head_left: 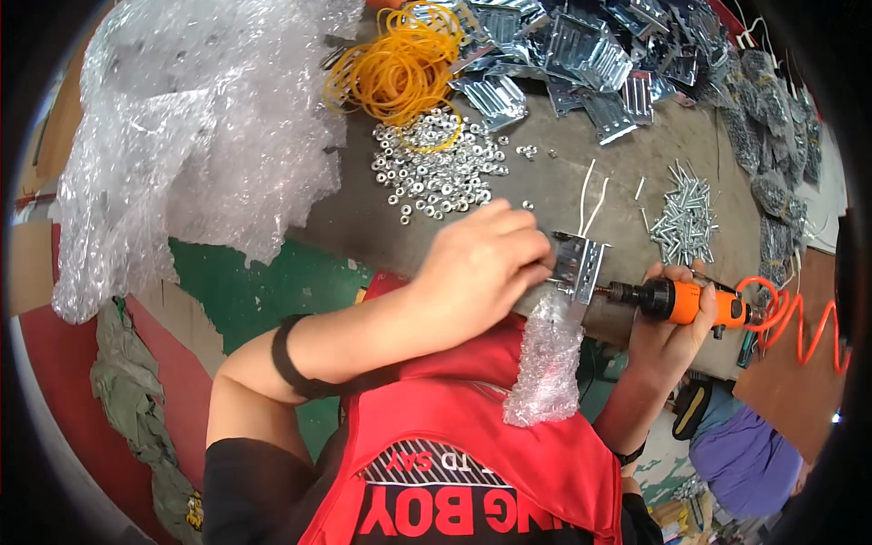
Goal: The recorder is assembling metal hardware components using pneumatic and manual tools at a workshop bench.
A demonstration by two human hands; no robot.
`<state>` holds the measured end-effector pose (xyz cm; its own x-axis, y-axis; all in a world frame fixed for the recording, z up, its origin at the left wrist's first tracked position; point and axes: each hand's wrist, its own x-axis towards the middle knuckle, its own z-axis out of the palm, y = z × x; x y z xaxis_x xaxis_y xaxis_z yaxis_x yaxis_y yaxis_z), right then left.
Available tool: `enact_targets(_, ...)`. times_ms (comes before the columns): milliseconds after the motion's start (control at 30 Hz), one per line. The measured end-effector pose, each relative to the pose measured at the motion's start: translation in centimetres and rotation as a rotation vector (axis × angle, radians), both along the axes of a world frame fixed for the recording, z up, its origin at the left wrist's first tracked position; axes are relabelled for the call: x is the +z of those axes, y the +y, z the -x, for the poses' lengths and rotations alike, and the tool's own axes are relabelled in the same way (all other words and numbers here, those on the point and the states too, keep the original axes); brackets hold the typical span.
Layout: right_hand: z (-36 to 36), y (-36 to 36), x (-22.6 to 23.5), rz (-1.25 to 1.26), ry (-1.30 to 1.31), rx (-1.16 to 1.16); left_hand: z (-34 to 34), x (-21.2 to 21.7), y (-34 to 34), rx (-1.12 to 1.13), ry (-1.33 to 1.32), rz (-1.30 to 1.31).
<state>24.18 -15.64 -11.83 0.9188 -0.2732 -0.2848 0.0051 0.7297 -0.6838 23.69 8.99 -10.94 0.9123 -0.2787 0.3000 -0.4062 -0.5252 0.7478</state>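
Observation:
My left hand (486,254) has its fingers curled together against the left side of a shiny metal bracket (584,259) at the table's near edge. The fingertips are partly hidden, so anything small between them cannot be made out. Two white wires (592,202) stick up from the bracket's far side. Below it hangs a part wrapped in bubble wrap (547,363), over my red apron. My right hand (677,331) is wrapped round an orange and black power screwdriver (695,302). Its bit points left and meets the bracket's right side.
Loose nuts (436,168) lie beyond my left hand, beside orange rubber bands (400,68). Screws (686,218) are heaped at the right. Metal brackets (581,54) pile up at the back. Bubble wrap (209,118) covers the left. A coiled orange hose (799,327) trails from the screwdriver.

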Motion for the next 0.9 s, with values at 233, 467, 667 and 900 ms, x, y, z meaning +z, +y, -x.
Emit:
enact_targets(233, -0.1, 0.0, 0.0, 0.016, -0.016, 0.022, 1.0, -1.2, -1.1, 0.054, -0.146, -0.063)
enact_targets(467, -0.1, 0.4, 0.2, 0.012, -0.014, 0.002, 1.0, -0.3, -0.6, -0.067, -0.224, -0.229)
enact_targets(667, 0.1, 1.1, 0.8, 0.007, 0.032, -0.051, 0.7, -0.3, -0.7, -0.113, -0.167, -0.235)
enact_targets(900, -0.1, 1.1, 0.9, -0.144, 0.043, -0.038, 0.0, -0.9, -0.8, -0.092, -0.202, -0.174)
